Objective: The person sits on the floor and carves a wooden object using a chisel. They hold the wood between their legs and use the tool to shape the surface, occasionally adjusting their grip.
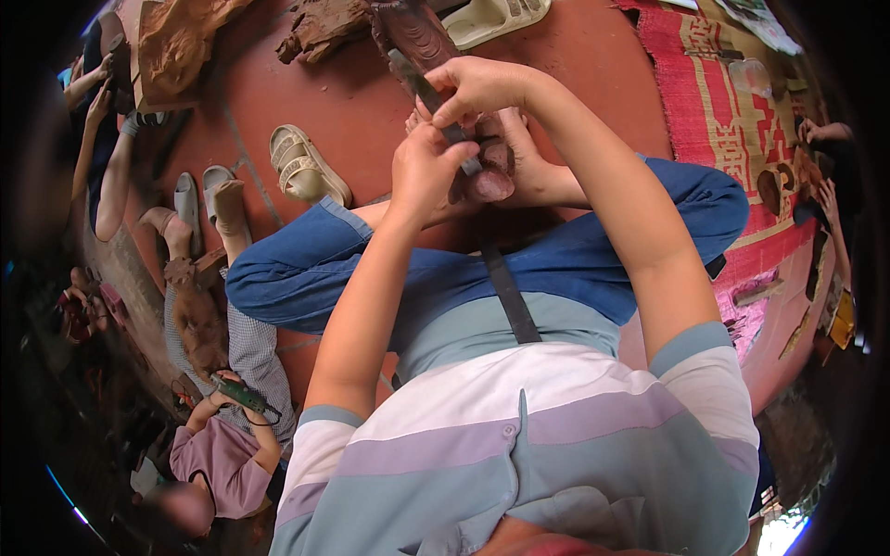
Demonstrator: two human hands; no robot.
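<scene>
Both my hands grip a long flat grey file (422, 88), which slants across a dark reddish carved wooden piece (411, 35). My left hand (426, 171) is closed on its near end, with the thumb lying along the bar. Farther up, my right hand (482, 90) pinches the bar between thumb and fingers. The carving points away from me between my bare feet (524, 153), its rounded knob-like end (489, 183) nearest my body. My hands and the file hide the carving's middle, so I cannot tell exactly where they touch.
A beige sandal (306, 167) lies left, another (491, 18) beyond the carving. Rough wood chunks (320, 28) sit on the red tile floor (593, 46). A red patterned mat (723, 102) spreads right. At lower left, a co-worker holds a green power tool (243, 394); other people sit at both sides.
</scene>
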